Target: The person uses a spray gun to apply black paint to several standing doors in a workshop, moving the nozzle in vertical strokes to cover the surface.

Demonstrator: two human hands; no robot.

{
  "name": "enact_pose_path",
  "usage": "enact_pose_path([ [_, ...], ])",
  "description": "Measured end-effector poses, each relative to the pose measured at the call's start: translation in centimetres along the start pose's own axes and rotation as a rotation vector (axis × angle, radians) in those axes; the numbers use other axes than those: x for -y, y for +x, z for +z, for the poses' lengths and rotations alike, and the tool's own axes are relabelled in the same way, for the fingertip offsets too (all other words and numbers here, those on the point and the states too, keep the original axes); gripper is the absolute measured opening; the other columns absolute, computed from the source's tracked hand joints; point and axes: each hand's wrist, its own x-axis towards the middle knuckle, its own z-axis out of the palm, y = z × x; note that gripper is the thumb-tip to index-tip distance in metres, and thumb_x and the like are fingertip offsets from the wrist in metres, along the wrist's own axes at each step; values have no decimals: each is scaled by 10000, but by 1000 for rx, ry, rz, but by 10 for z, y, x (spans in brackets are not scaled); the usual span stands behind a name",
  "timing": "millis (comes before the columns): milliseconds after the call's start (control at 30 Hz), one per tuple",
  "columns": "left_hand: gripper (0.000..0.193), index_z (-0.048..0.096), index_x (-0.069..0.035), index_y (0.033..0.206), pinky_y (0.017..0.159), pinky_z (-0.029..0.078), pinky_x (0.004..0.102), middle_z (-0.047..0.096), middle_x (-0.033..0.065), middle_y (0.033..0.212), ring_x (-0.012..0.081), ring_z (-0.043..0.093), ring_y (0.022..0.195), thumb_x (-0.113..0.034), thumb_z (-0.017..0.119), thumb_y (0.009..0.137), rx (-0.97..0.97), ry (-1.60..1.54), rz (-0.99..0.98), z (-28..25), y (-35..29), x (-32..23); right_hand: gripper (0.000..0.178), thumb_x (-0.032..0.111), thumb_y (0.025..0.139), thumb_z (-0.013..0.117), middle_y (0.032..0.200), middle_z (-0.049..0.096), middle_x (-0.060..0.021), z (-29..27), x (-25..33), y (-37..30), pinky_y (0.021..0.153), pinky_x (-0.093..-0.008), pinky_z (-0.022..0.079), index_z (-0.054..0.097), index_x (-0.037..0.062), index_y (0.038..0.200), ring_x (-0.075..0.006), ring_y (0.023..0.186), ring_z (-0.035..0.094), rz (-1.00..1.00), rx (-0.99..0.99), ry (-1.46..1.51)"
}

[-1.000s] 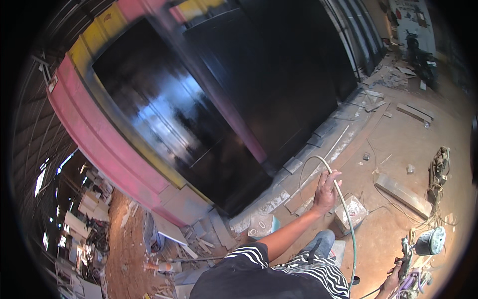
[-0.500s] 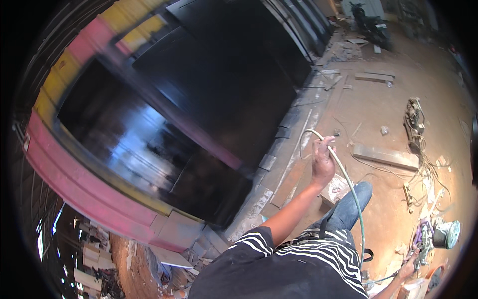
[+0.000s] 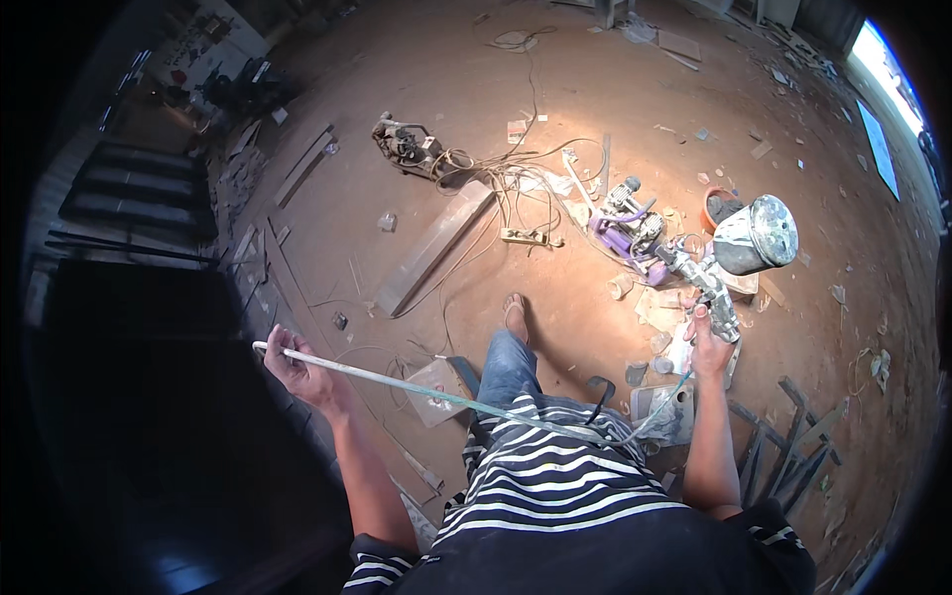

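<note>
My left hand (image 3: pixel 305 379) is closed around a pale green hose (image 3: pixel 436 392), held out on the left. From there the hose runs across my striped shirt and curves up toward my right hand (image 3: pixel 710 349). That hand grips the handle of a paint-spattered spray gun (image 3: pixel 700 283). A metal paint cup (image 3: pixel 756 236) tilts on the gun's far right side. To the left of my left hand stands a large glossy black panel (image 3: pixel 149 426), mostly lost in shadow.
Beyond the gun lies a purple air compressor (image 3: pixel 623 238). A power strip (image 3: pixel 529 237), tangled cords and a long beam (image 3: pixel 436 248) lie on the dirt floor. A dark motor-like machine (image 3: pixel 405 147) sits farther off. Metal frames (image 3: pixel 788 446) rest at the right.
My view has swung right, away from the painted panel. The spray gun has come from the lower right edge into fuller view. My left hand still holds the hose, now at the left.
</note>
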Motion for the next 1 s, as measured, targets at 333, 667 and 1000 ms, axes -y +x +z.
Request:
enact_pose_path([
  [333,387,575,-51,1310,875,494,349,526,149,1176,248,570,1018,-36,586,923,522,257,-332,249,79,185,370,316,1005,604,825,693,-57,142,15,170,508,-269,433,656,-18,1155,-94,569,538,-85,-351,-57],
  [667,498,510,-58,1368,879,510,403,675,208,1074,312,662,1005,-115,673,900,1280,616,-674,302,38,334,433,405,1035,539,679,561,-37,216,32,300,496,-242,410,637,-11,1105,-89,582,521,-214,-521,62],
  [1000,443,570,-36,1330,965,499,473,634,267,1211,422,616,1141,-278,597,960,1390,587,-188,428,28,372,496,428,1017,553,763,626,-67,177,-65,362,578,-264,448,618,-57,1103,-126,642,563,-209,-637,77],
])
